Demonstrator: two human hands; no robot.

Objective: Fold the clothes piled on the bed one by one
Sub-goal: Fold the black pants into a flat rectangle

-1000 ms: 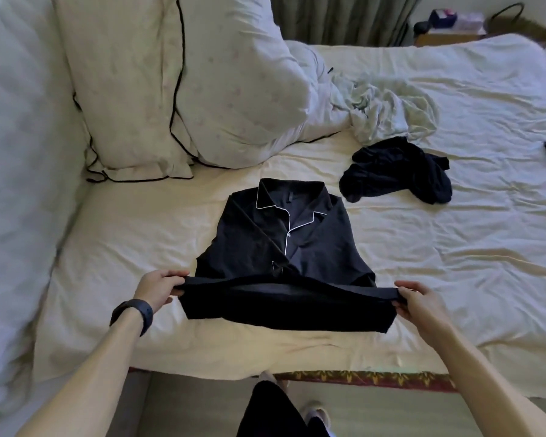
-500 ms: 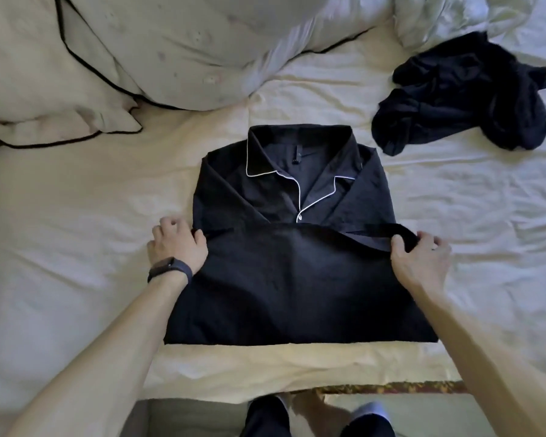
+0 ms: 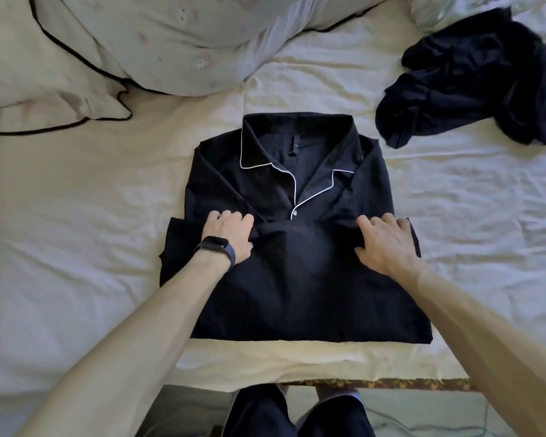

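While both forearms stretch over the bed's (image 3: 76,234) near edge, I see my left grip (image 3: 230,238), banded at the wrist, pinching the black shirt's (image 3: 297,294) turned-up hem, fingers curled round the cloth. My right grip (image 3: 385,244) lies flat, fingers spread, pressing that same fold. Mid-bed, the shirt's lower half is folded upward below its white-piped collar. Beyond lie a crumpled dark garment (image 3: 470,77) at right and a pillow (image 3: 38,77) at left.
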